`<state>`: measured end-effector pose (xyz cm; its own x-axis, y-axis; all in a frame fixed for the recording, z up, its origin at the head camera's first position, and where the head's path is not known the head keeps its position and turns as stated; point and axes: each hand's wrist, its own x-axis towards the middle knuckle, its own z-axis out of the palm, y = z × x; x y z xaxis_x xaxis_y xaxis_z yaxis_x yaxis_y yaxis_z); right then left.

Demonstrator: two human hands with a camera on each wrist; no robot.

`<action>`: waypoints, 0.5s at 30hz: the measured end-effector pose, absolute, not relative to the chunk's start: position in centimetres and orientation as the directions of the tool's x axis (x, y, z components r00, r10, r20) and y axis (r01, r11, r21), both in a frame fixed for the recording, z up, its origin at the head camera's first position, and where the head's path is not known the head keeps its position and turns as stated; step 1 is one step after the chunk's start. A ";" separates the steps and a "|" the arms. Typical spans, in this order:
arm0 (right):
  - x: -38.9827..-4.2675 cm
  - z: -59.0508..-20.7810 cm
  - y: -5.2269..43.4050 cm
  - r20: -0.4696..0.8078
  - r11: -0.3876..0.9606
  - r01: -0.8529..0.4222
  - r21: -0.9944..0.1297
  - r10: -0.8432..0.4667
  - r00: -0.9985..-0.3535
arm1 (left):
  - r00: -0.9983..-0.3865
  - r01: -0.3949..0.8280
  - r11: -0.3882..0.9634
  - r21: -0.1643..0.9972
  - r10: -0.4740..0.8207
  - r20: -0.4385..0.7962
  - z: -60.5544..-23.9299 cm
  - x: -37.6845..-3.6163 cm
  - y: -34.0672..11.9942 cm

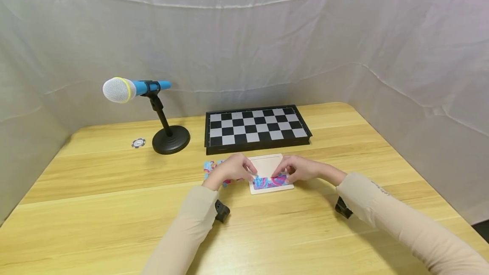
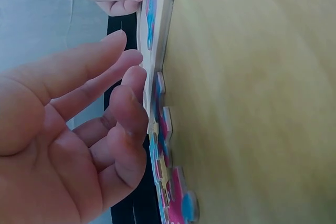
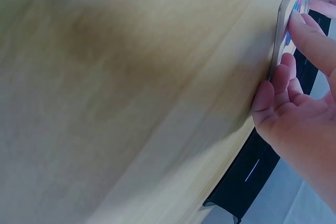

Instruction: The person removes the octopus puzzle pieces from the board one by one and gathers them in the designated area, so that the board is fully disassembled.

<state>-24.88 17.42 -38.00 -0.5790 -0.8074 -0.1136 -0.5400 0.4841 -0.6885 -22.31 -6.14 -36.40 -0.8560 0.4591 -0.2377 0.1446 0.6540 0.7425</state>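
Observation:
A pale wooden puzzle tray (image 1: 267, 164) lies on the table in front of the chessboard, with pink and blue pieces (image 1: 267, 182) filling its near row. My left hand (image 1: 244, 170) hovers at the tray's left edge, fingers relaxed and holding nothing; in the left wrist view my left hand (image 2: 126, 72) has its fingertips close to the tray (image 2: 164, 24). My right hand (image 1: 285, 175) rests on the tray's right side, one finger on the pieces. In the right wrist view my right hand (image 3: 292, 77) touches the tray's edge (image 3: 282, 30). Loose joined pieces (image 1: 209, 168) (image 2: 169, 177) lie left of the tray.
A folded black-and-white chessboard (image 1: 255, 128) lies just behind the tray. A blue microphone (image 1: 130, 89) on a black stand (image 1: 170, 139) stands at the back left, with a poker chip (image 1: 138, 142) beside it. White cloth walls surround the wooden table (image 1: 305, 232).

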 end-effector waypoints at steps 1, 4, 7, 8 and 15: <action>-24.9 -38.0 17.4 -0.114 0.482 -0.540 -0.690 -0.809 -0.577 | -0.856 0.143 0.657 0.740 0.458 -0.240 -36.4 -22.3 -6.1; -24.8 -37.9 17.4 -0.115 0.479 -0.537 -0.695 -0.810 -0.574 | -0.854 0.158 0.668 0.727 0.462 -0.238 -36.5 -22.4 -6.1; -24.8 -37.8 17.4 -0.119 0.480 -0.532 -0.697 -0.810 -0.575 | -0.850 0.156 0.672 0.723 0.464 -0.248 -36.5 -22.3 -6.1; -24.8 -37.8 17.4 -0.119 0.480 -0.533 -0.697 -0.810 -0.574 | -0.849 0.154 0.673 0.724 0.465 -0.251 -36.5 -22.3 -6.0; -24.8 -37.7 17.4 -0.118 0.476 -0.541 -0.693 -0.816 -0.567 | -0.846 0.132 0.669 0.732 0.460 -0.268 -36.3 -22.4 -5.7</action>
